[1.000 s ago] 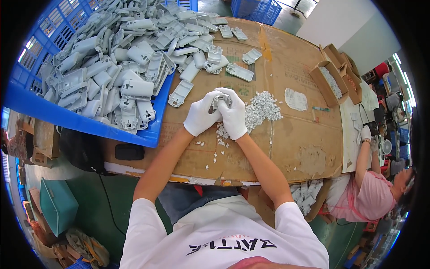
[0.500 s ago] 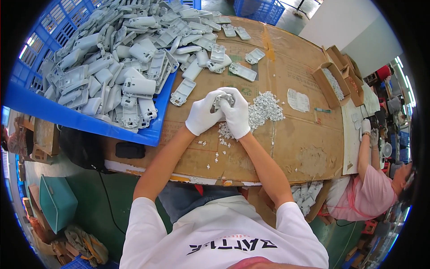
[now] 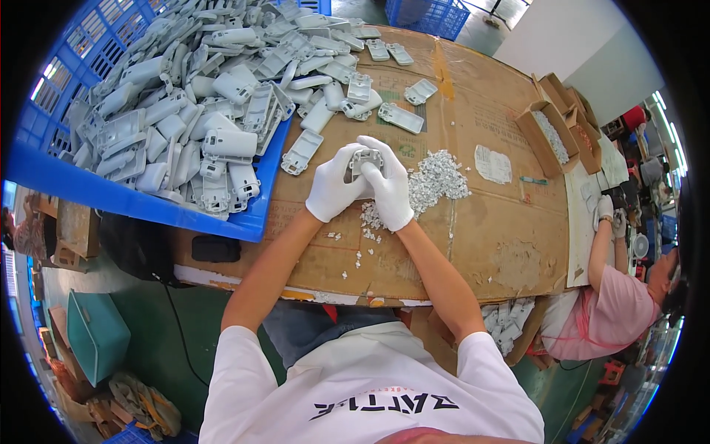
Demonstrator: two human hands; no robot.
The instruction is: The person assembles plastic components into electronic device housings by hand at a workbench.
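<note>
Both hands wear white gloves and meet over the cardboard-covered table. My left hand [image 3: 333, 186] is closed round a light grey plastic housing [image 3: 365, 158], whose end with cut-outs shows between the gloves. My right hand [image 3: 390, 189] grips the same housing from the other side, its thumb pressed on it; whether a small part sits under that thumb is hidden. Just right of my right hand lies a pile of small white plastic parts [image 3: 438, 180], some strewn toward the near edge. Loose housings [image 3: 302, 152] lie beyond my left hand, one of them open side up.
A blue crate [image 3: 133, 196] heaped with grey housings [image 3: 237, 81] fills the left. Cardboard boxes of small parts [image 3: 549, 137] stand at the right, near a paper scrap [image 3: 492, 164]. A black case [image 3: 215, 249] lies at the near left. A co-worker [image 3: 610, 303] in pink works at the right.
The housing has turned a little in my hands, so more of its end shows. My right fingers have shifted up and apart slightly. The co-worker's hands have moved a little.
</note>
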